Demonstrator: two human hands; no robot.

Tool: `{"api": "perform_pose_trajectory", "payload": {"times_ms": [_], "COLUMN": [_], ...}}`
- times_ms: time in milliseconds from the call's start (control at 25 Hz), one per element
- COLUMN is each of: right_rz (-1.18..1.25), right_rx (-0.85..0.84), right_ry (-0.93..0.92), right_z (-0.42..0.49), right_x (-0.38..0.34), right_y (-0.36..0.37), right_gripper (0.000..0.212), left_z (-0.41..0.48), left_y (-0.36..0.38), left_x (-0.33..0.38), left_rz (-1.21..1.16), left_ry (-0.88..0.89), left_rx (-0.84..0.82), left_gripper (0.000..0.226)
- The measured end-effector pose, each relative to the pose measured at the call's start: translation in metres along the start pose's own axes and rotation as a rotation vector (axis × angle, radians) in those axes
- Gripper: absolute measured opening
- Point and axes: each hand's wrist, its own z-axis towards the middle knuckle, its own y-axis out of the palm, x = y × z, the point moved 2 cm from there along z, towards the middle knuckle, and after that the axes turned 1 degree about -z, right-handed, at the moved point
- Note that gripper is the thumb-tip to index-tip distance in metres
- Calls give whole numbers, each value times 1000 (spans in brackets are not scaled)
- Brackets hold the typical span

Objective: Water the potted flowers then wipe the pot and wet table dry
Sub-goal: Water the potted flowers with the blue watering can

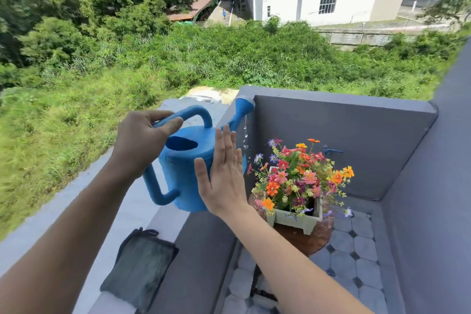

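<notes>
A blue watering can (186, 160) is held in the air, left of the flowers, with its spout head (245, 104) raised and pointing right. A few water drops (245, 137) fall from the spout, left of the blooms. My left hand (142, 140) grips the can's top handle. My right hand (223, 176) lies flat, fingers straight, against the can's right side. The colourful flowers (299, 176) stand in a pale rectangular pot (295, 220) on a small round brown table (305, 239). A dark grey cloth (140, 265) lies on the ledge at lower left.
Grey balcony walls (344, 145) enclose the corner behind and right of the flowers, with a blue tap (331, 151) on the back wall. The floor (356, 250) is pale tile. The broad grey ledge (142, 209) runs along the left, with a drop to greenery beyond.
</notes>
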Motion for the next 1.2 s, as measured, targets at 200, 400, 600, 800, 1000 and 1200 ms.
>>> {"api": "perform_pose_trajectory", "payload": {"times_ms": [200, 400, 600, 800, 1000, 1200], "right_rz": [-49, -133, -174, -180, -155, -230], "right_rx": [-180, -335, -436, -464, -394, -412], "right_ry": [31, 124, 166, 165, 151, 194], "right_z": [25, 39, 37, 29, 23, 21], "right_x": [21, 52, 87, 111, 113, 108], "right_y": [34, 71, 99, 114, 116, 110], "right_gripper": [83, 65, 63, 66, 80, 66], "left_z": [-4, 0, 1, -5, -7, -9], "left_y": [15, 45, 77, 93, 93, 90], "left_x": [-39, -86, -129, -151, -146, -142], "left_rz": [63, 59, 88, 100, 104, 98], "left_ry": [-61, -134, -180, -215, -226, -263], "left_rx": [218, 320, 299, 296, 235, 139], "left_gripper": [22, 27, 34, 38, 30, 28]}}
